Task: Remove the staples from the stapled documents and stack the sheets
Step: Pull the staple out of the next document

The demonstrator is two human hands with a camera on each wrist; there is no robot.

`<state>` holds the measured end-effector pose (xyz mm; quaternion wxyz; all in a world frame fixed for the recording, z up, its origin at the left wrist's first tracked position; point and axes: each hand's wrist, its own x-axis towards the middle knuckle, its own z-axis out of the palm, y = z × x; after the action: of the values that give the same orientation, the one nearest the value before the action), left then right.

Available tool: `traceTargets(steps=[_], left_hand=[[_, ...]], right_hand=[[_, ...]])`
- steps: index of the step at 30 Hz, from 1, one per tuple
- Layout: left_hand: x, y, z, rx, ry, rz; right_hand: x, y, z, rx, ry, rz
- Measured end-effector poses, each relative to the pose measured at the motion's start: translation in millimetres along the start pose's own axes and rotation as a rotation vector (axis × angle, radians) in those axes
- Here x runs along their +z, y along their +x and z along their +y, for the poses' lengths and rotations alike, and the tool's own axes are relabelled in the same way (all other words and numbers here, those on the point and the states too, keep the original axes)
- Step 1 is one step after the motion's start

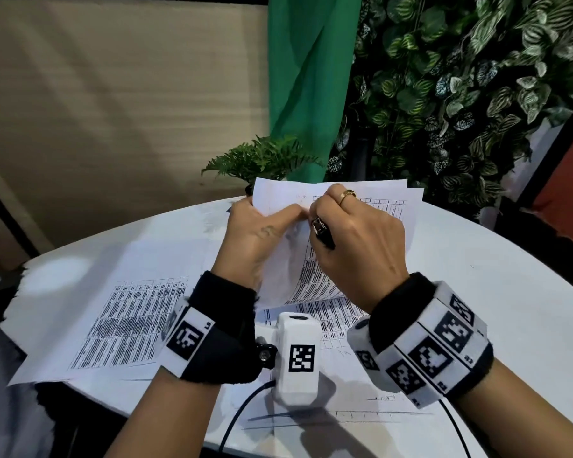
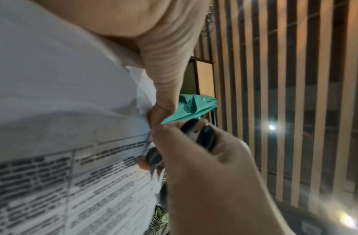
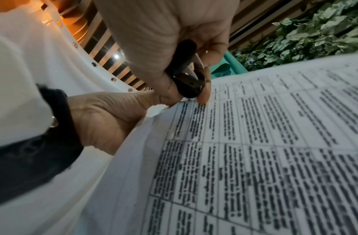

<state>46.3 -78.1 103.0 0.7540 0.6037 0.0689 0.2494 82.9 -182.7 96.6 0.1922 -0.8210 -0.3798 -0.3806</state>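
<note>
Stapled document held up off the bench, at about 12 o'clock from the wrists, its near edge drooping toward the loose sheets below.

Left hand pinches the top corner of the document between thumb and fingers, keeping it taut. Right hand is clenched around a black staple remover, with the tool's tip pressed against the pinched corner; the right wrist view shows it right at the paper's edge. The staple itself is too small to make out, so I cannot tell whether it is out yet.

Progress, as a judgement: partway. One printed sheet lies flat at 9 o'clock, and more sheets lie under the wrists at 6 o'clock, not squared into a neat stack. The held set remains to be freed, then everything gathered.

Writing: sheets carry dense printed tables, blurred and unreadable. The wrist bands bear black-and-white square code markers, with small lettering beside them too small to read. No brand is visible on the tool.
</note>
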Motion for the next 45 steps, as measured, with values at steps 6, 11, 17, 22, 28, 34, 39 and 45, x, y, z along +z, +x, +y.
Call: traceTargets(steps=[6, 11, 17, 22, 28, 34, 39, 45], left_hand=[[-13.3, 15.5, -5.2, -0.050, 0.115, -0.015], [-14.8, 10.4, -2.2, -0.030, 0.110, -0.060], [-5.0, 11.5, -4.5, 0.029, 0.206, -0.010], [-1.4, 12.9, -7.9, -0.023, 0.196, -0.014], [-5.1, 15.0, -10.2, -0.076, 0.201, -0.034], [-16.2, 23.6, -13.0, -0.088, 0.150, 0.007], [-26.6, 27.9, -4.4, -0.037, 0.133, 0.012], [-26.6, 22.4, -3.2, -0.003, 0.124, -0.006]], right_hand=[[-0.5, 3.9, 12.3, 0.121, 0.258, -0.084], [-2.4, 11.3, 22.3, 0.341, 0.652, -0.220], [-6.3, 10.1, 24.8, 0.281, 0.539, -0.239], [-14.8, 6.9, 14.4, -0.122, -0.049, -0.125], [-11.0, 4.7, 18.0, -0.136, -0.018, -0.204], [-11.9, 6.6, 27.0, 0.227, 0.573, -0.250], [-18.7, -5.1, 37.2, 0.148, 0.093, -0.524], [-19.2, -17.8, 36.9, 0.209, -0.108, -0.574]])
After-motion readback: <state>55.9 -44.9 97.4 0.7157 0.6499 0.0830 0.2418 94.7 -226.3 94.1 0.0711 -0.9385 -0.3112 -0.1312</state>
